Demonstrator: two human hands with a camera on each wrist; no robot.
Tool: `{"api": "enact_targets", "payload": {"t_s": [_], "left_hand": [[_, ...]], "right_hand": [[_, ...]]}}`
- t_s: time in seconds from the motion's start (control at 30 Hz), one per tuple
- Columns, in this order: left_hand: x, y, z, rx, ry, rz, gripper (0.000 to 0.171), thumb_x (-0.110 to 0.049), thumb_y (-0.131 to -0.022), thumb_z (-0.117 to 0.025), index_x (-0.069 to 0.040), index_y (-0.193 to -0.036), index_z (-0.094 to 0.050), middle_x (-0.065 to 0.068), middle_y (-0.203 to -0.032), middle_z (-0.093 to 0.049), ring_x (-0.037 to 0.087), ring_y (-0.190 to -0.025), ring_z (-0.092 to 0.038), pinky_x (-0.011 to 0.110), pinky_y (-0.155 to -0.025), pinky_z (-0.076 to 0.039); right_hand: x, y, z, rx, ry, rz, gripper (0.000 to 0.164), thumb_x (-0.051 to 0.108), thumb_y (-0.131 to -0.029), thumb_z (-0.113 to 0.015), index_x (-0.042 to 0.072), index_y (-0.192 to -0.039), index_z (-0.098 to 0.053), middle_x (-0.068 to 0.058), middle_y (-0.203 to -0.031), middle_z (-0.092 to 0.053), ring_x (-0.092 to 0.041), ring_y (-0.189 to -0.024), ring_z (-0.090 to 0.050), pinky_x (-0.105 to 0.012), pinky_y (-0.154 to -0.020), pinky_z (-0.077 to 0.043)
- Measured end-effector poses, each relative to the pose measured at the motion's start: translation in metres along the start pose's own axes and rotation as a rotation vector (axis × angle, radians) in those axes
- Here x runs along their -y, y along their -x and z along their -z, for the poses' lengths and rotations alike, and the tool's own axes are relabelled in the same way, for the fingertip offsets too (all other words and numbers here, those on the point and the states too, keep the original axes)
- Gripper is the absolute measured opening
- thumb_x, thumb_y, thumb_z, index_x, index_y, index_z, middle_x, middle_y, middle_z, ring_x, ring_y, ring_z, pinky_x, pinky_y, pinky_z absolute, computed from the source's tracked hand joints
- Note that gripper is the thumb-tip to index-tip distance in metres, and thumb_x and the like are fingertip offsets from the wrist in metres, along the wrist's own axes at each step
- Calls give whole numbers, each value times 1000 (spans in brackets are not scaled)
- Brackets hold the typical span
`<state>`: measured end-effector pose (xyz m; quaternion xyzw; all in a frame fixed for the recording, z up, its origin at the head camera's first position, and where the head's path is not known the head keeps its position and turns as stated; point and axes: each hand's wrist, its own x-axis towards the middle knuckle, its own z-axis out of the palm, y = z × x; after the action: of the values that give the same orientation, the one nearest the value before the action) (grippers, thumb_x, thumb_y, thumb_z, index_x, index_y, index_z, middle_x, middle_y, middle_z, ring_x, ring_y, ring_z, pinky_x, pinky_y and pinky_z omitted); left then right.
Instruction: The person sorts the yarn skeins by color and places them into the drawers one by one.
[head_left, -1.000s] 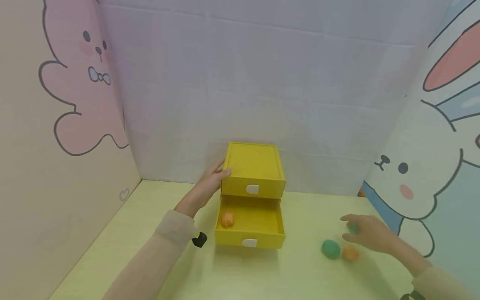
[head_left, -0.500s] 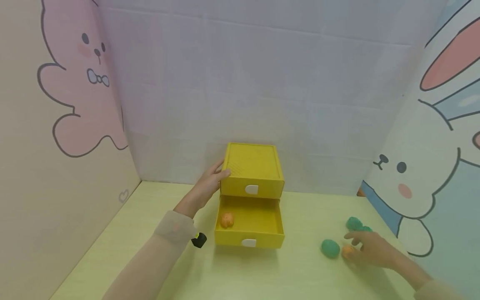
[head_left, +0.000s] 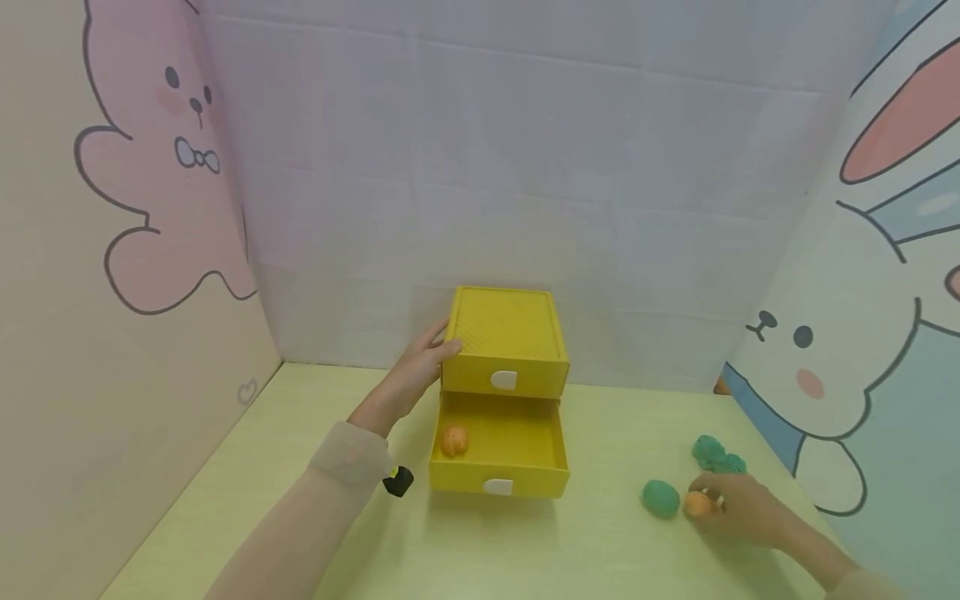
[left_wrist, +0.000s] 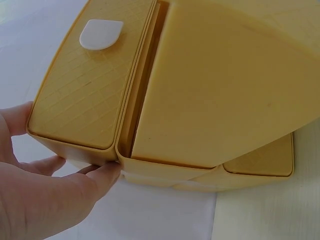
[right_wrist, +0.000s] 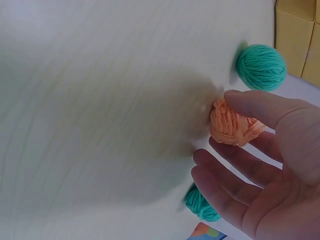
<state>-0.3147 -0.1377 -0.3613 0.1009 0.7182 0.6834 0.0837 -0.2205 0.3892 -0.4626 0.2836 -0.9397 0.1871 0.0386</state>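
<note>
A yellow two-drawer unit (head_left: 510,325) stands against the back wall, its lower drawer (head_left: 517,482) pulled out. An orange ball of yarn (head_left: 454,441) lies in that drawer's left side. My left hand (head_left: 411,379) rests against the unit's left side, thumb at the top front corner, fingers extended along the side. On the right, my right hand (head_left: 746,510) pinches a second orange ball of yarn (right_wrist: 230,125) between thumb and index finger; its other fingers are loosely bent. Beside it sits a smooth green ball of yarn (right_wrist: 261,67).
Two more green yarn pieces (head_left: 717,456) lie behind the right hand, near the rabbit-printed right wall (head_left: 840,358). A small black object (head_left: 398,481) shows by the left sleeve (head_left: 330,500). A plain white sheet (head_left: 525,167) covers the back.
My right hand has come down and toward me from above the far green yarn to the orange ball, and its thumb and finger have closed around it. My left hand stays put.
</note>
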Motion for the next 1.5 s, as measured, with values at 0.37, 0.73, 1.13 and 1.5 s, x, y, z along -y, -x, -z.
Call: {"api": "enact_targets", "payload": {"t_s": [0.37, 0.73, 1.13, 1.5], "left_hand": [[0, -1, -1, 10, -4, -7, 72, -34, -111, -57, -27, -172, -19, 6, -175, -25, 30, -161, -25, 55, -130, -22], [-1, 0, 0, -1, -6, 0, 72, -34, -111, -57, -28, -172, -19, 6, -176, -25, 31, -161, -27, 55, -130, -23], [0, -2, -2, 1, -3, 4, 71, -34, -111, -56, -28, -172, -21, 6, -175, -27, 31, -160, -28, 55, -130, -23], [-2, -1, 0, -2, 4, 11, 72, -33, -111, -56, -29, -172, -18, 7, -175, -25, 31, -160, -28, 56, -130, -23]], "right_hand": [[10, -12, 15, -100, 156, -23, 17, 15, -87, -86, 13, -101, -76, 11, -82, -72, 2, -66, -56, -27, -58, -51], [69, -56, 46, -162, 86, 26, 26, 13, -86, -88, 14, -109, -75, 6, -93, -76, -2, -73, -66, -26, -62, -55], [143, -99, 52, -187, 20, 171, 31, 7, -89, -85, 13, -118, -76, 4, -112, -77, -6, -87, -67, -30, -72, -62], [168, -145, 36, -123, 42, 297, 28, 12, -92, -83, 10, -119, -76, 2, -111, -77, -11, -90, -69, -31, -75, -62]]}}
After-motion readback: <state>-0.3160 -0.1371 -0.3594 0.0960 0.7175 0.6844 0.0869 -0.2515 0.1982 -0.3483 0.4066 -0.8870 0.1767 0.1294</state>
